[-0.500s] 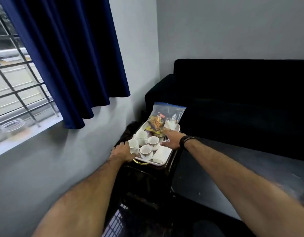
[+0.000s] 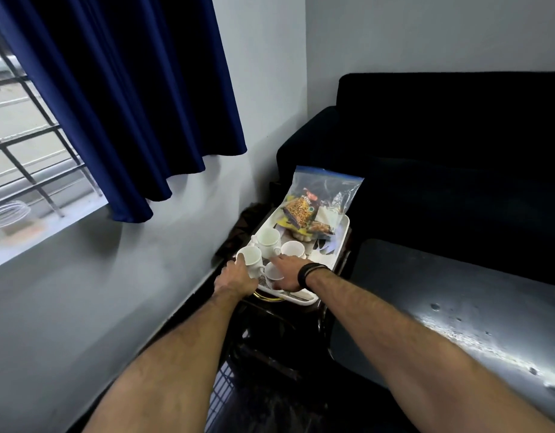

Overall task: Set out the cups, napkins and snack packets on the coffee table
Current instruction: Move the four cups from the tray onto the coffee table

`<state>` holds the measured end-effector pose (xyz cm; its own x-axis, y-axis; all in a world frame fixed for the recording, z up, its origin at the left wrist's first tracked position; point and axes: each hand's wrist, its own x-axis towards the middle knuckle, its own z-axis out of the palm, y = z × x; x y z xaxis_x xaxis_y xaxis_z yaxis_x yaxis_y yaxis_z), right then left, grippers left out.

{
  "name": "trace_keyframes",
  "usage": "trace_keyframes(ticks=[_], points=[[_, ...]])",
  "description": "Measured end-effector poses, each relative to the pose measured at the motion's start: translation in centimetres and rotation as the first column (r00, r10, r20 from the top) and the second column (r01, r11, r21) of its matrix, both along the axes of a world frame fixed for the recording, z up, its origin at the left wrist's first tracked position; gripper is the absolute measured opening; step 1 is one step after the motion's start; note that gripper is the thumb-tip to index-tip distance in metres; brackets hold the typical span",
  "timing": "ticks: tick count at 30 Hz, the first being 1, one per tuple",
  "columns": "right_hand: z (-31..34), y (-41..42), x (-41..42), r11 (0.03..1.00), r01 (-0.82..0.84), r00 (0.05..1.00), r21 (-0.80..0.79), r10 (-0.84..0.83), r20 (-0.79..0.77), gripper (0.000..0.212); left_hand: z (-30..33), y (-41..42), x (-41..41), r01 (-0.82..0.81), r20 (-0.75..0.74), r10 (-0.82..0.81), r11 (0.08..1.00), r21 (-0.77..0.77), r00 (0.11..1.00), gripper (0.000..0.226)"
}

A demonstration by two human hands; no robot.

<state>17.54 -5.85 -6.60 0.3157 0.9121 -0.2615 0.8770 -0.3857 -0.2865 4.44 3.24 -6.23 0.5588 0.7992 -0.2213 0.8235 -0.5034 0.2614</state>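
Observation:
A white tray [image 2: 342, 230] rests on a small dark side table [image 2: 301, 320] in the corner. It holds several white cups and a clear zip bag of snack packets [image 2: 317, 200] at its far end. My left hand [image 2: 235, 278] is curled around the front-left cup [image 2: 252, 257]. My right hand [image 2: 289, 274], with a black wristband, lies palm down over the front of the tray, its fingers across the nearest cup [image 2: 273, 271]. The napkins under that hand are hidden. Two more cups [image 2: 269, 239] [image 2: 293, 248] stand behind.
The dark glossy coffee table [image 2: 457, 307] stretches along the right. A black sofa [image 2: 441, 145] stands behind it and beside the tray. A blue curtain [image 2: 129, 104] and a barred window [image 2: 26, 157] fill the left wall.
My right hand has drawn back from the snack bag to the tray's front, covering the napkins and nearest cup. My left hand has closed around the front-left cup.

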Motion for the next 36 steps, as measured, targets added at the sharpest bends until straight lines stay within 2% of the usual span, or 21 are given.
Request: trace_keyframes(ticks=[4,9,16,19,22,26,32,36], points=[[-1.6,1.1,0.4,0.999,-0.023,0.999,0.032,0.021,0.043,0.065,-0.7,1.1,2.2,-0.040,0.008,0.040,0.999,-0.025,0.999,0.071],[-3.0,1.4,0.8,0.994,0.014,0.999,0.106,-0.020,0.048,0.064,-0.7,2.1,4.7,-0.068,-0.033,0.066,0.995,-0.075,0.997,0.081],[-3.5,-0.1,1.0,0.976,0.093,0.995,0.197,-0.084,-0.053,0.069,-0.6,2.1,4.8,-0.033,-0.041,0.034,0.999,0.032,0.999,0.069],[-2.2,-1.2,1.2,0.944,0.183,0.979,0.276,-0.150,-0.134,0.064,0.4,1.3,4.0,-0.042,0.018,0.040,0.994,0.105,0.999,0.063],[0.4,-2.7,2.0,0.890,0.255,0.963,0.379,-0.198,-0.183,0.069,3.0,0.4,3.6,-0.035,0.096,0.020,0.987,0.158,0.995,0.064],[3.8,-6.8,4.3,0.815,0.384,0.922,0.435,-0.311,-0.231,0.073,6.1,-2.6,4.7,0.034,0.153,-0.065,0.980,0.198,0.986,0.065],[5.0,-18.2,8.7,0.732,0.574,0.818,0.366,-0.530,-0.223,0.068,6.7,-12.2,8.9,0.215,0.158,-0.241,0.963,0.164,0.958,0.084],[3.4,-27.1,10.7,0.632,0.706,0.704,0.319,-0.674,-0.223,0.064,4.5,-19.4,12.2,0.339,0.164,-0.361,0.929,0.150,0.918,0.065]])
